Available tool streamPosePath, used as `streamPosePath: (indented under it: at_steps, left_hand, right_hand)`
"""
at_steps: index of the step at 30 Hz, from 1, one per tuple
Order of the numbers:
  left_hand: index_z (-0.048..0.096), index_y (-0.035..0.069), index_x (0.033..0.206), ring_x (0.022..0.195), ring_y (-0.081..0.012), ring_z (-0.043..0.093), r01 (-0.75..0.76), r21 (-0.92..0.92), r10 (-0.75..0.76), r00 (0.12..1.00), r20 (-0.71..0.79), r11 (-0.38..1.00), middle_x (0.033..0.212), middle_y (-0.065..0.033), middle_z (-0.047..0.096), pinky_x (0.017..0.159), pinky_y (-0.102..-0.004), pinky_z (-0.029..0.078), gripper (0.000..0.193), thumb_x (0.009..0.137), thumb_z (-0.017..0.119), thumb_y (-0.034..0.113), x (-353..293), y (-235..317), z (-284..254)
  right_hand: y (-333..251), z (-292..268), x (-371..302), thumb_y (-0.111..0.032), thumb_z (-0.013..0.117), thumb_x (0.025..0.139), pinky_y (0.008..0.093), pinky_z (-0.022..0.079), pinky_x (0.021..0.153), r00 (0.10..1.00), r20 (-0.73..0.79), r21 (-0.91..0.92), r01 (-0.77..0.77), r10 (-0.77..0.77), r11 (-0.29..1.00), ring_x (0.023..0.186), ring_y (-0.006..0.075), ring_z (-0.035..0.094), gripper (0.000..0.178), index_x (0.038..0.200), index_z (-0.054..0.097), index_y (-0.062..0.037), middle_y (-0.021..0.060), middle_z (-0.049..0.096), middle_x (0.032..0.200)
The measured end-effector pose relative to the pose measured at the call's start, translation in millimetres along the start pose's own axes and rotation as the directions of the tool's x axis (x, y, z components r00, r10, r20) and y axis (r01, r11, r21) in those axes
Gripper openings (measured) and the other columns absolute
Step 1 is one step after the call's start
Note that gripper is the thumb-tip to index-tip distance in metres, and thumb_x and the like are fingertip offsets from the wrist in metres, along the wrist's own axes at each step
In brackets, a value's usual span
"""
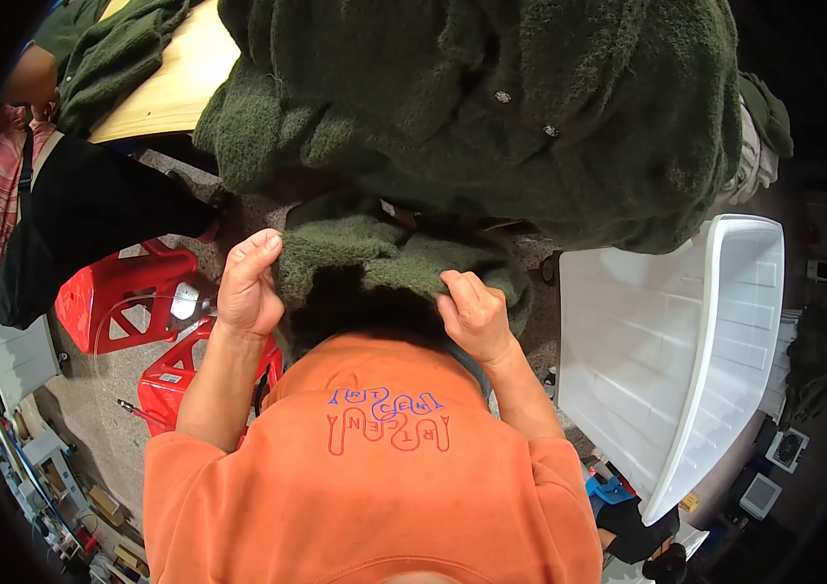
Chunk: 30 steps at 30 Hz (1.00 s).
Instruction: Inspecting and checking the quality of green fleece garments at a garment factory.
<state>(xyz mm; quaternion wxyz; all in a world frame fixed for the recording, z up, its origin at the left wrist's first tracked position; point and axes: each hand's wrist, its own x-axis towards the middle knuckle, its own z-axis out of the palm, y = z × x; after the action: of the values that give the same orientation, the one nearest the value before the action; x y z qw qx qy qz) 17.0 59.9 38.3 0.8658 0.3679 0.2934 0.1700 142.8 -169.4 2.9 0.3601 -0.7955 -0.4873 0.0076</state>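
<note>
A dark green, fuzzy knit garment (pixel 360 243) hangs between my hands and drapes over my lap, with a shadowed opening facing me. At its left edge my left hand (pixel 252 284) is closed, thumb and fingers pinching the fabric. My right hand (pixel 477 316) is closed on the right side of the same edge, the knuckles turned upward. Just beyond lies a large heap of similar dark green knitwear (pixel 491 117), with two shiny buttons showing on it. What lies beneath the heap is mostly hidden.
A pale wooden tabletop (pixel 175 83) shows at the far left. Red plastic stools (pixel 102 297) stand on the floor to my left, near another person in dark clothing (pixel 82 209). A large white plastic tub (pixel 627 321) stands close on my right.
</note>
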Motion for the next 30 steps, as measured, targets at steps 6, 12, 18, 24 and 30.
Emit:
streamPosePath:
  at_steps: [6, 12, 18, 24, 30]
  left_hand:
    - [0.058, 0.002, 0.075, 0.064, -0.0053, 0.050, 0.062, 0.152, -0.074, 0.995, 0.071, 0.987, 0.071, 0.0004, 0.057, 0.062, -0.0199, 0.041, 0.003, 0.077, 0.056, 0.003, -5, -11, 9]
    - [0.058, 0.001, 0.072, 0.061, -0.0016, 0.044, 0.125, 0.398, -0.224, 0.951, 0.213, 0.909, 0.066, 0.0042, 0.054, 0.055, -0.0177, 0.036, 0.007, 0.078, 0.056, 0.004, -12, -29, 24]
    - [0.058, 0.000, 0.071, 0.060, -0.0021, 0.043, 0.136, 0.430, -0.259, 0.936, 0.241, 0.892, 0.066, 0.0038, 0.054, 0.054, -0.0180, 0.036, 0.009, 0.078, 0.056, 0.005, -14, -36, 17]
    - [0.059, -0.001, 0.077, 0.062, -0.0059, 0.049, 0.055, 0.603, -0.201, 0.963, 0.178, 0.795, 0.069, 0.0005, 0.056, 0.056, -0.0199, 0.039, 0.007, 0.071, 0.060, 0.004, -11, -40, 6]
    - [0.059, -0.002, 0.077, 0.059, -0.0042, 0.048, 0.099, 0.531, -0.188, 0.975, 0.115, 0.842, 0.068, 0.0008, 0.056, 0.053, -0.0168, 0.037, 0.011, 0.067, 0.060, -0.003, -12, -48, 7]
  right_hand:
    - [-23, -7, 14, 0.010, 0.054, 0.057, 0.0280, 0.049, 0.054, 0.951, -0.240, 0.118, 0.229, -0.196, 0.966, 0.064, 0.0257, 0.062, 0.030, 0.086, 0.054, 0.0031, 0.0127, 0.061, 0.081]
    - [-47, 2, 32, 0.003, 0.061, 0.057, 0.0263, 0.039, 0.041, 0.912, -0.192, 0.206, 0.399, -0.363, 0.893, 0.048, 0.0165, 0.051, 0.018, 0.074, 0.058, -0.0009, 0.0069, 0.055, 0.068]
    - [-44, 20, 32, 0.004, 0.060, 0.057, 0.0278, 0.042, 0.041, 0.935, -0.188, 0.262, 0.343, -0.301, 0.902, 0.050, 0.0192, 0.054, 0.020, 0.076, 0.056, -0.0003, 0.0084, 0.056, 0.069]
    - [-35, 31, 26, -0.004, 0.054, 0.063, 0.0315, 0.043, 0.044, 0.956, -0.065, 0.262, 0.293, -0.286, 0.919, 0.053, 0.0216, 0.053, 0.011, 0.073, 0.051, -0.0031, 0.0069, 0.050, 0.068]
    - [-35, 41, 22, -0.004, 0.052, 0.067, 0.0337, 0.047, 0.049, 0.991, -0.019, 0.371, 0.129, -0.131, 0.920, 0.072, 0.0263, 0.058, 0.008, 0.076, 0.051, -0.0038, 0.0098, 0.055, 0.090]
